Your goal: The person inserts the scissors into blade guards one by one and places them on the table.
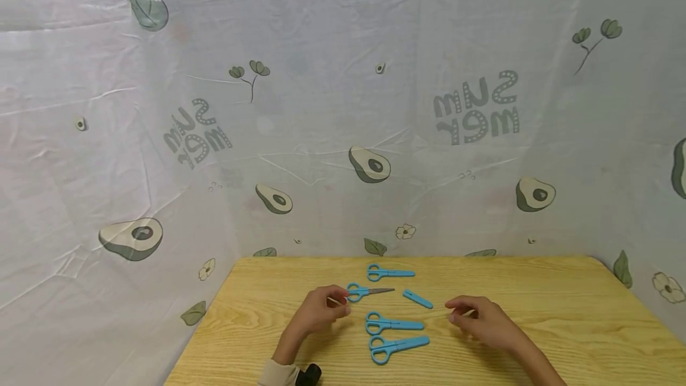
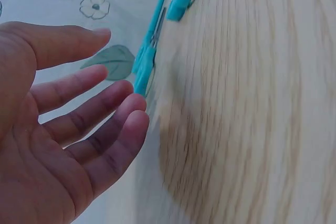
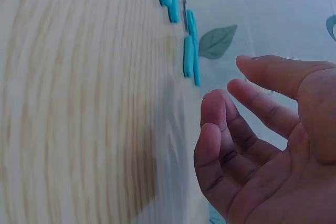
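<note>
A pair of blue scissors lies on the table with its metal blades bare, pointing right. Just off its tips rests a loose blue blade cover, angled on the wood. My left hand hovers beside the bare scissors' handle loops, fingertips right at them in the head view. In the left wrist view its fingers are loosely spread and hold nothing. To the right of the cover, my right hand hangs over the table. Its relaxed fingers are slightly bent, with nothing between them.
Covered blue scissors lie farther back. Nearer the front are two more covered pairs, one just behind the other. The wooden table meets a printed curtain at its back edge.
</note>
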The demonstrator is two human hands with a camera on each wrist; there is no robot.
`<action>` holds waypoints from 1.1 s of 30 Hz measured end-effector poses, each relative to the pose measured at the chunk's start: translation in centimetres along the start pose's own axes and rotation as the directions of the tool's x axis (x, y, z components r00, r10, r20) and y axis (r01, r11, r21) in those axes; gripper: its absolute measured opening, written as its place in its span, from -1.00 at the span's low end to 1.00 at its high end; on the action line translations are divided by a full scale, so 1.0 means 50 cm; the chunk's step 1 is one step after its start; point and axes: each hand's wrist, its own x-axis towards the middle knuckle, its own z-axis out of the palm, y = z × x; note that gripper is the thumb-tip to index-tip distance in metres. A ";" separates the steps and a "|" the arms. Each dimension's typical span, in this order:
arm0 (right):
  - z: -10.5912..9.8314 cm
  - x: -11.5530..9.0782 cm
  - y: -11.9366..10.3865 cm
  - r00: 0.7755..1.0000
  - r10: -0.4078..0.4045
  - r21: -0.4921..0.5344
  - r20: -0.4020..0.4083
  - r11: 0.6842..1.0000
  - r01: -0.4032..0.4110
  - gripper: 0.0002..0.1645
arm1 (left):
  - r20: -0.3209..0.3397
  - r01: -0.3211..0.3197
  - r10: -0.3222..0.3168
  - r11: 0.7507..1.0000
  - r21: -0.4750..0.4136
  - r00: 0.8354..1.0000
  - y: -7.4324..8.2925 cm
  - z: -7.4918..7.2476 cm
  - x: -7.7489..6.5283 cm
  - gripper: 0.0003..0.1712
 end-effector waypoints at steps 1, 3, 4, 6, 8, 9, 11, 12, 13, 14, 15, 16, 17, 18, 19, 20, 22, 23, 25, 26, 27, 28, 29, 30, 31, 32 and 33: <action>-0.005 -0.003 0.001 1.000 0.008 -0.008 -0.006 1.000 -0.008 -0.47 | -0.003 0.000 0.000 1.000 0.010 1.000 -0.003 -0.004 -0.002 -0.59; -0.014 -0.009 0.002 1.000 0.016 -0.021 -0.018 1.000 -0.017 -0.46 | -0.011 0.000 0.001 1.000 0.026 1.000 -0.009 -0.012 -0.006 -0.58; -0.018 -0.013 0.003 1.000 0.014 -0.030 -0.023 0.999 -0.015 -0.46 | -0.014 0.000 0.000 0.999 0.036 1.000 -0.013 -0.016 -0.009 -0.58; -0.025 -0.020 0.004 0.999 0.011 -0.045 -0.034 0.999 -0.013 -0.47 | -0.020 0.001 0.000 0.999 0.051 1.000 -0.018 -0.023 -0.014 -0.57; -0.031 -0.026 0.006 0.999 0.016 -0.054 -0.044 0.998 -0.018 -0.47 | -0.026 0.003 -0.002 0.998 0.055 1.000 -0.022 -0.030 -0.018 -0.57; -0.034 -0.029 0.007 0.999 0.022 -0.053 -0.048 0.998 -0.025 -0.46 | -0.028 0.004 -0.002 0.998 0.058 1.000 -0.023 -0.034 -0.020 -0.56; -0.039 -0.034 0.008 0.997 0.051 -0.049 -0.061 0.997 -0.054 -0.46 | -0.034 0.004 -0.002 0.998 0.066 0.999 -0.025 -0.039 -0.023 -0.56; -0.041 -0.036 0.009 0.996 0.064 -0.045 -0.064 0.997 -0.066 -0.46 | -0.037 0.004 -0.001 0.998 0.068 0.999 -0.026 -0.040 -0.024 -0.56; -0.043 -0.038 0.010 0.995 0.074 -0.041 -0.067 0.996 -0.077 -0.45 | -0.039 0.003 -0.001 0.998 0.069 0.999 -0.026 -0.042 -0.024 -0.55; -0.044 -0.040 0.011 0.994 0.080 -0.039 -0.068 0.996 -0.083 -0.45 | -0.041 0.003 0.000 0.997 0.071 0.999 -0.027 -0.043 -0.024 -0.55; -0.045 -0.042 0.011 0.994 0.083 -0.037 -0.069 0.996 -0.086 -0.45 | -0.043 0.004 -0.001 0.998 0.070 0.999 -0.027 -0.044 -0.024 -0.54; -0.045 -0.043 0.012 0.994 0.083 -0.038 -0.070 0.996 -0.086 -0.45 | -0.043 0.006 -0.003 0.998 0.066 0.999 -0.027 -0.045 -0.024 -0.54; -0.046 -0.044 0.013 0.994 0.081 -0.040 -0.069 0.996 -0.084 -0.45 | -0.044 0.008 -0.005 0.998 0.059 0.999 -0.027 -0.045 -0.024 -0.54; -0.046 -0.045 0.014 0.995 0.078 -0.042 -0.069 0.996 -0.081 -0.45 | -0.044 0.009 -0.007 0.998 0.056 0.999 -0.027 -0.046 -0.024 -0.53; -0.046 -0.046 0.014 0.995 0.075 -0.041 -0.068 0.996 -0.078 -0.45 | -0.043 0.011 -0.009 0.999 0.051 0.999 -0.028 -0.046 -0.024 -0.53; -0.045 -0.047 0.014 0.995 0.071 -0.044 -0.067 0.996 -0.074 -0.45 | -0.044 0.012 -0.010 0.999 0.047 0.999 -0.028 -0.046 -0.024 -0.53; -0.045 -0.047 0.014 0.996 0.065 -0.048 -0.067 0.997 -0.068 -0.44 | -0.044 0.014 -0.012 0.999 0.044 0.999 -0.030 -0.045 -0.023 -0.53; -0.045 -0.047 0.013 0.996 0.063 -0.049 -0.067 0.997 -0.066 -0.44 | -0.045 0.016 -0.014 0.999 0.046 0.999 -0.031 -0.045 -0.023 -0.53; -0.045 -0.047 0.013 0.996 0.062 -0.055 -0.069 0.996 -0.066 -0.44 | -0.045 0.019 -0.016 0.999 0.051 0.999 -0.032 -0.045 -0.022 -0.53; -0.044 -0.046 0.013 0.996 0.060 -0.062 -0.071 0.996 -0.064 -0.45 | -0.044 0.017 -0.015 0.998 0.054 0.999 -0.033 -0.045 -0.022 -0.53; -0.044 -0.046 0.012 0.996 0.059 -0.066 -0.072 0.996 -0.064 -0.45 | -0.044 0.018 -0.015 0.998 0.059 0.999 -0.033 -0.045 -0.021 -0.53; -0.043 -0.046 0.012 0.996 0.054 -0.073 -0.073 0.996 -0.059 -0.46 | -0.044 0.019 -0.016 0.998 0.060 0.999 -0.033 -0.045 -0.021 -0.53; -0.043 -0.046 0.011 0.996 0.053 -0.081 -0.076 0.995 -0.059 -0.47 | -0.044 0.019 -0.016 0.998 0.062 0.999 -0.033 -0.045 -0.021 -0.52; -0.043 -0.046 0.010 0.996 0.048 -0.086 -0.077 0.995 -0.055 -0.48 | -0.045 0.017 -0.014 0.998 0.062 0.999 -0.032 -0.045 -0.020 -0.52; -0.042 -0.046 0.010 0.996 0.045 -0.091 -0.078 0.995 -0.052 -0.49 | -0.046 0.015 -0.012 0.998 0.063 0.999 -0.032 -0.045 -0.020 -0.51; -0.042 -0.046 0.009 0.996 0.041 -0.093 -0.079 0.994 -0.048 -0.50 | -0.047 0.015 -0.012 0.998 0.065 0.999 -0.032 -0.044 -0.020 -0.51; -0.042 -0.045 0.008 0.996 0.039 -0.092 -0.080 0.995 -0.047 -0.50 | -0.049 0.016 -0.013 0.998 0.066 0.999 -0.031 -0.044 -0.020 -0.50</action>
